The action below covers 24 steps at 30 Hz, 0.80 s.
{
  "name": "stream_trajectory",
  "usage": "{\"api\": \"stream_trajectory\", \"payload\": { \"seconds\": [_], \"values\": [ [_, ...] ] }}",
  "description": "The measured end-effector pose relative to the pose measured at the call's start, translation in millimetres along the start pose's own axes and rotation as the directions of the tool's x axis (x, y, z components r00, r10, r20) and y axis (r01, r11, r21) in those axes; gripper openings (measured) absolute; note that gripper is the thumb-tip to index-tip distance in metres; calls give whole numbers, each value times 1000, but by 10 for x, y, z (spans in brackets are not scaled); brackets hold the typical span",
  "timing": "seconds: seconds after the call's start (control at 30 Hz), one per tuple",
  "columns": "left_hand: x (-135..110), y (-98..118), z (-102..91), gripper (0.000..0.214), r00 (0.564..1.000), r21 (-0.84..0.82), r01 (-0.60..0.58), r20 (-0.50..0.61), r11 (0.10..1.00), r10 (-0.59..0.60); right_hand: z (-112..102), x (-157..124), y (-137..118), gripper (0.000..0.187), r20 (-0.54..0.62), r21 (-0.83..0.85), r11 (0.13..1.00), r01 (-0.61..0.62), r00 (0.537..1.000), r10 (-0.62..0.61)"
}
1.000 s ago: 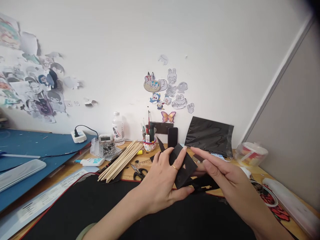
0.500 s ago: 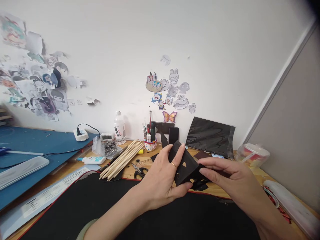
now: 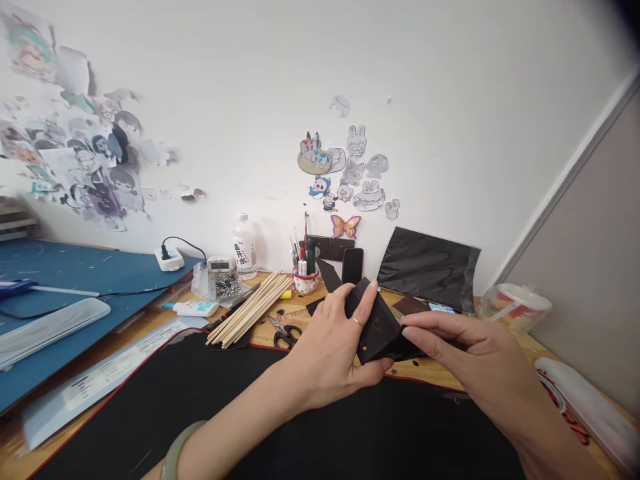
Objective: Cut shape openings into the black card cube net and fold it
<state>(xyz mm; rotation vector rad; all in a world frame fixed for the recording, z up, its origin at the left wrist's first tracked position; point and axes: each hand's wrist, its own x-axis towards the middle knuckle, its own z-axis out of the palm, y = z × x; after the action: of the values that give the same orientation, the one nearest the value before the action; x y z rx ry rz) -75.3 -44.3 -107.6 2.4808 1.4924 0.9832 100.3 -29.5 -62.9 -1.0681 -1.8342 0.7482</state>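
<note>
A black paper box [image 3: 383, 325] with small cut-out holes is held tilted above the desk. My left hand [image 3: 335, 337] wraps round it, index finger along the upper edge and thumb beneath. At the box's right end, my right hand [image 3: 465, 347] pinches an edge or flap between thumb and fingers; the exact piece is partly hidden. Behind the left hand lie scissors [image 3: 285, 333] with black handles and a bundle of thin wooden sticks [image 3: 253, 308].
A black mat [image 3: 210, 407] covers the desk's front. Behind stand a pen cup [image 3: 305, 280], a bottle [image 3: 245, 247], a phone [image 3: 353, 265] and a black sheet [image 3: 430, 267] against the wall. A glue bottle [image 3: 195, 308] lies left, a plastic-wrapped tub [image 3: 517, 307] right.
The black box has turned slightly in my hands, and its holes show less of the light behind. My right fingers have closed nearer its end. The whole view has shifted a little.
</note>
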Motion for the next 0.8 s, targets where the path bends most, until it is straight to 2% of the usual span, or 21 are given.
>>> {"api": "stream_trajectory", "payload": {
  "seconds": [0.1,0.27,0.43,0.53,0.63,0.8],
  "values": [
    [-2,-4,15,85,1000,10,-1,-27,1000,1,42,-16,-3,15,-71,2,1000,-2,997,2],
    [7,-29,35,93,999,24,-4,-45,1000,5,64,6,2,14,-73,1,1000,10,997,-10],
    [26,-56,48,116,995,-96,-58,-82,994,50,26,83,72,11,-146,152,987,-48,987,70],
    [28,-63,52,117,993,-133,-67,-103,989,53,-12,118,135,12,-135,200,976,-88,984,117],
    [24,-64,47,116,991,-166,-84,-121,983,64,-52,135,179,12,-93,198,976,-87,990,107],
    [9,-10,-5,119,996,-351,-10,-83,936,-20,-33,119,146,9,-128,201,978,-52,989,79]
  ]
}}
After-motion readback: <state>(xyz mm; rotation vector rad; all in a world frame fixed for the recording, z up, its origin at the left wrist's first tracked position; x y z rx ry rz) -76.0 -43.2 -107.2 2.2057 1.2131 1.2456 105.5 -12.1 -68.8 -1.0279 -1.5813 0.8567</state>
